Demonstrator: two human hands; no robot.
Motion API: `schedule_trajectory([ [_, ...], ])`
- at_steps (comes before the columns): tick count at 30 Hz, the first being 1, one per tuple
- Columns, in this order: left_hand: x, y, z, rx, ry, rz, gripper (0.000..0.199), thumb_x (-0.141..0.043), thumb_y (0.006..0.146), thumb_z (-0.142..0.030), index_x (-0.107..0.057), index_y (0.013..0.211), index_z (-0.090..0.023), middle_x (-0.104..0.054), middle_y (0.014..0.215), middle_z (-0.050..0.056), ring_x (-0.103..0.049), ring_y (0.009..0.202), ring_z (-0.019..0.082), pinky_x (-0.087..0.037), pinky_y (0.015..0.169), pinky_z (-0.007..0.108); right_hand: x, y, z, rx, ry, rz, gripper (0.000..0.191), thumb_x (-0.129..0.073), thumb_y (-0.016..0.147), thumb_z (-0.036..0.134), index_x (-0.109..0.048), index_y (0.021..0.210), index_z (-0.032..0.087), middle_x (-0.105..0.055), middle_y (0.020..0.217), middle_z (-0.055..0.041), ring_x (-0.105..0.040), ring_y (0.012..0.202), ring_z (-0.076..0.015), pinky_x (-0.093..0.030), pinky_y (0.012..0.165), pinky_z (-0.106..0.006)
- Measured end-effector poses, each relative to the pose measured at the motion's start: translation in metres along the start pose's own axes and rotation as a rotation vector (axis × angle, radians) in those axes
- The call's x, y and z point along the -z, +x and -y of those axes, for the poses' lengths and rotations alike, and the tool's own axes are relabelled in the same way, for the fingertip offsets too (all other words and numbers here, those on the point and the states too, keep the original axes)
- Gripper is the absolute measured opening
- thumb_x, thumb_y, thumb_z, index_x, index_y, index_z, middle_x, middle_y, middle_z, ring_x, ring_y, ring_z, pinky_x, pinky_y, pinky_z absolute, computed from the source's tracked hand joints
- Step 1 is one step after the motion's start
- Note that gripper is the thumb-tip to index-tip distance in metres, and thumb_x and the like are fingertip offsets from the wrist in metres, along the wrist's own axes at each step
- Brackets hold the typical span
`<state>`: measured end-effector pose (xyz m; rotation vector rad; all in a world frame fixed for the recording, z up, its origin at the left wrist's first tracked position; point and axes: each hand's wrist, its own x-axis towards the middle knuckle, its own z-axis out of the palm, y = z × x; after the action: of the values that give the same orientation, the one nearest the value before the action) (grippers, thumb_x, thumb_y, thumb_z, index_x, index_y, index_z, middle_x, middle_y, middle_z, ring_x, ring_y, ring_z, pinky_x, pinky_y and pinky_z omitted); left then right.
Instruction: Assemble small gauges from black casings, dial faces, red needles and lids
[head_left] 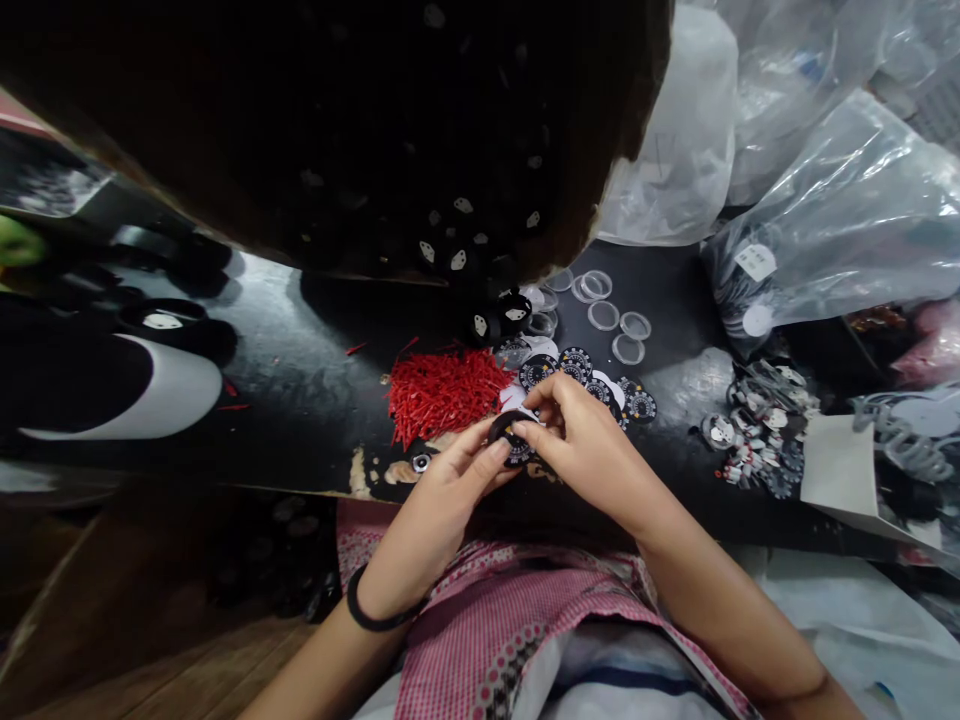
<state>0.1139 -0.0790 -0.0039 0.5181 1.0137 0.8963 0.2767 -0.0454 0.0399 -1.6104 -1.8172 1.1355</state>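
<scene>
Near the table's front edge, my left hand (466, 465) holds a small round black dial piece (514, 440) between thumb and fingers. My right hand (570, 425) pinches the same piece from the right, its thumb on the face. Just beyond my hands lie printed black dial discs (576, 364) and white discs. A heap of small red pointers (450, 390) is left of them. Farther back are clear rings (603, 316) and two black round housings (486, 326). A small black part (421, 462) sits near my left hand.
A large dark container (337, 130) with black parts overhangs the back of the black table (315, 430). Plastic bags (847, 220) stand at the right, near a pile of small parts (769, 420) and a white box (840, 465). Black housings (165, 318) lie left.
</scene>
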Motion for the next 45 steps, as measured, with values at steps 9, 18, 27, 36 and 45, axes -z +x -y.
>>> schedule_trajectory([
  [9,0.019,-0.009,0.016,-0.036,0.159,-0.075,0.036,-0.082,0.072,-0.031,-0.073,0.106,-0.024,-0.073,0.112,0.005,-0.067,0.11,0.024,-0.049,0.104,0.036,-0.012,-0.02,-0.007,0.063,0.053,0.163,0.032,-0.051,0.087,0.006,-0.059,0.116,0.018,-0.067,0.113,-0.0066,-0.062,0.102,-0.0165,-0.048,0.089,-0.031],
  [18,0.033,-0.016,0.002,-0.124,-0.129,-0.352,0.03,-0.079,0.073,-0.028,-0.067,0.1,-0.021,-0.073,0.107,0.004,-0.068,0.105,0.023,-0.049,0.104,0.042,-0.038,0.019,-0.001,0.165,-0.699,0.054,0.023,-0.05,0.097,0.028,-0.068,0.088,0.016,-0.072,0.093,-0.0117,-0.063,0.092,-0.028,-0.04,0.084,-0.043],
  [27,0.015,-0.007,0.005,-0.167,-0.189,-0.293,0.028,-0.07,0.083,-0.032,-0.067,0.11,-0.026,-0.07,0.118,0.005,-0.061,0.12,0.025,-0.043,0.11,0.046,-0.05,0.018,0.002,0.158,-0.681,0.091,0.019,-0.051,0.097,0.027,-0.064,0.092,0.016,-0.071,0.095,-0.0105,-0.063,0.089,-0.0258,-0.037,0.082,-0.04],
  [36,0.005,-0.016,-0.004,-0.265,-0.192,-0.262,0.02,-0.069,0.086,-0.035,-0.069,0.104,-0.025,-0.073,0.115,0.004,-0.062,0.121,0.026,-0.047,0.107,0.045,-0.029,0.002,0.002,0.212,-0.409,-0.022,0.014,-0.06,0.096,0.032,-0.064,0.09,0.02,-0.068,0.094,-0.0034,-0.059,0.089,-0.0199,-0.034,0.08,-0.032],
  [45,0.005,-0.013,-0.009,-0.241,-0.118,-0.284,0.033,-0.068,0.086,-0.033,-0.064,0.118,-0.03,-0.074,0.114,0.003,-0.067,0.114,0.024,-0.05,0.104,0.042,-0.022,-0.001,0.011,0.259,-0.153,0.0,0.012,-0.06,0.095,0.024,-0.061,0.084,0.02,-0.066,0.086,-0.0004,-0.058,0.084,-0.0163,-0.038,0.08,-0.03],
])
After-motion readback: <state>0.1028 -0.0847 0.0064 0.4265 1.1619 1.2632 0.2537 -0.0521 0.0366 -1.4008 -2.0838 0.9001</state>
